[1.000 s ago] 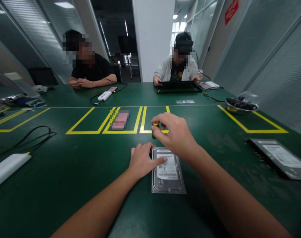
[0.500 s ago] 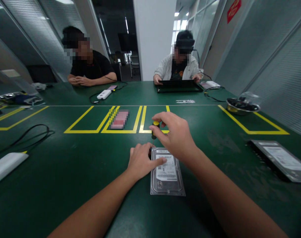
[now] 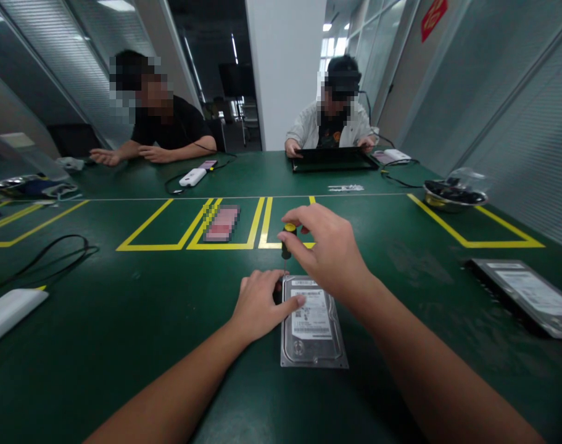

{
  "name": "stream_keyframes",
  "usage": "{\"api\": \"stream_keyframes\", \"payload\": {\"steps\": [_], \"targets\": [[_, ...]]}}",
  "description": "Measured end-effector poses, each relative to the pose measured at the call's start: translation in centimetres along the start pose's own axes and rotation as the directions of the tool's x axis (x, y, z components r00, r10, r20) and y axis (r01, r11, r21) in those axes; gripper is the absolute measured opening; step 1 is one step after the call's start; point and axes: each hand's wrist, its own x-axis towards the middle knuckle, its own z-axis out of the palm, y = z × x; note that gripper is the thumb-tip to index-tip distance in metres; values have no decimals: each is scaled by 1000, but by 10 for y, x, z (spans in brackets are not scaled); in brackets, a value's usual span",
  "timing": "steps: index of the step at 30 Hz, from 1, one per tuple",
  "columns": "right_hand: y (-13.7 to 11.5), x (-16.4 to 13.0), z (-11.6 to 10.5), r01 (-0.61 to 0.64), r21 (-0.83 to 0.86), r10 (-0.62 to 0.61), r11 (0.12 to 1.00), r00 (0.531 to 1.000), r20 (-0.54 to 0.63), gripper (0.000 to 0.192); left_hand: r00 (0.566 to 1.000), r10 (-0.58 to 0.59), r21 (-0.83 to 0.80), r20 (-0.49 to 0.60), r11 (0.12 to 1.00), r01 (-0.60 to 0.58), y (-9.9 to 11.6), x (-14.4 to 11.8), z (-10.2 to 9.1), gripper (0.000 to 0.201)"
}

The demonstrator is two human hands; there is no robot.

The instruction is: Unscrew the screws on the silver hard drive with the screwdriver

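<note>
My left hand (image 3: 257, 305) flat on the hard drive (image 3: 314, 324), steadying its far corner, my right hand (image 3: 324, 250) above it, fingers pinching an upright screwdriver (image 3: 287, 240)

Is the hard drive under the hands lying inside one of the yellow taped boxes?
No, the hard drive lies on bare green table, nearer the camera than the yellow taped boxes.

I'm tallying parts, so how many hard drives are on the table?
2: one hard drive under the left hand, another hard drive at the table's right edge. Others may be out of frame.
</note>
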Motion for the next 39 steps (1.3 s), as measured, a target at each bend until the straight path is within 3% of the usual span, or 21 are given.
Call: {"api": "stream_keyframes", "payload": {"steps": [3, 8, 19, 33, 39], "targets": [[0, -1, 1, 7, 6, -7, 1000, 1000, 13, 7, 1000, 13, -3, -3, 1000, -13, -1, 0, 0, 58], [-1, -2, 3, -20, 7, 20, 1000, 1000, 6, 25, 1000, 8, 14, -19, 1000, -8, -1, 1, 1, 56], [-1, -3, 5, -45, -54, 43, 998, 998, -43, 9, 1000, 15, 26, -14, 1000, -15, 1, 3, 2, 50], [-2, -1, 3, -30, -45, 28, 999, 999, -35, 14, 999, 48, 42, -7, 998, -48, -1, 10, 3, 52], [-4, -3, 8, -27, -40, 22, 999, 990, -138, 7, 999, 49, 34, -14, 998, -48, -2, 10, 3, 52]]}}
